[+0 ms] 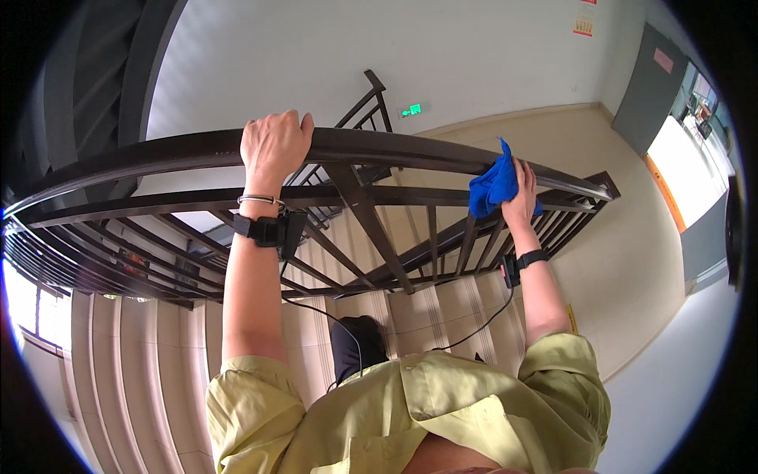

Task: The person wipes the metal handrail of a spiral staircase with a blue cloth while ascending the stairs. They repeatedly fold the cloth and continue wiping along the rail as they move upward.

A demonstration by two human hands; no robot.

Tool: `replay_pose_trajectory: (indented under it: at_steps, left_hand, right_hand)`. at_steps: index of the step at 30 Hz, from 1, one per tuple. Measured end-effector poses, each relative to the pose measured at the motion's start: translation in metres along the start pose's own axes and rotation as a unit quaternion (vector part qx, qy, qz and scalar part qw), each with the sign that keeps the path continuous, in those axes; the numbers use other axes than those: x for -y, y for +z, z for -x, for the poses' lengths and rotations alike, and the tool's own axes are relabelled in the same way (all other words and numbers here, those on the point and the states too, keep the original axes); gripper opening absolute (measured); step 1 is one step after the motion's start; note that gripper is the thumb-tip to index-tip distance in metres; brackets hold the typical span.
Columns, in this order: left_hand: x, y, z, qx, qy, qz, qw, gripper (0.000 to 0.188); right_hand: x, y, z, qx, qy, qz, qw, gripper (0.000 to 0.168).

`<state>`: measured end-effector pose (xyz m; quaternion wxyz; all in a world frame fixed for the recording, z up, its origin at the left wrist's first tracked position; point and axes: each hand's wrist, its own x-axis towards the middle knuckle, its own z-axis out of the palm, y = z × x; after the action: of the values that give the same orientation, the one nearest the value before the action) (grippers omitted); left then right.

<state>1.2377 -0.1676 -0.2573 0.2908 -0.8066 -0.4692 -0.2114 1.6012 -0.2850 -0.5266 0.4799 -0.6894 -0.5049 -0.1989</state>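
Note:
A dark brown stair handrail (385, 145) crosses the view in front of me, bent by the lens. My left hand (273, 142) is curled over the top of the rail, thumb on its right side. My right hand (522, 192) grips a bunched blue cloth (494, 183) against the rail farther right. Part of the cloth hangs below the rail, and one corner sticks up above it. The palm and some fingers of each hand are hidden. Under the handrail runs a second, thinner bar (408, 195) with dark balusters (432, 243) below.
Beige tiled steps (139, 355) lie under and to the left of me. A tiled landing (616, 195) spreads to the right, with a grey door (650, 83) standing open. A lit green exit sign (411, 111) is on the white wall. Cables (482, 326) hang from both wrist straps.

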Motion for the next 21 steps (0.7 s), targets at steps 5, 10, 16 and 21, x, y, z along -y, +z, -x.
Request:
replay_pose_trajectory:
  at_steps: [5, 10, 16, 21]
  left_hand:
    - [-0.005, -0.005, -0.003, 0.043, -0.015, -0.020, 0.999, 0.044]
    - [-0.004, -0.007, 0.001, 0.030, -0.020, -0.013, 0.999, 0.047]
    - [-0.003, -0.009, -0.001, 0.026, -0.019, -0.016, 0.999, 0.044]
    - [-0.002, -0.001, -0.001, -0.033, -0.014, 0.006, 0.999, 0.040]
  right_hand:
    - [0.147, 0.006, -0.034, 0.035, -0.172, -0.141, 0.974, 0.088]
    - [0.234, 0.022, -0.048, -0.013, -0.207, -0.199, 0.958, 0.066]
    - [0.078, 0.052, -0.037, -0.102, -0.054, -0.341, 0.933, 0.053]
    - [-0.109, 0.027, -0.050, 0.120, 0.164, 0.076, 0.976, 0.062]
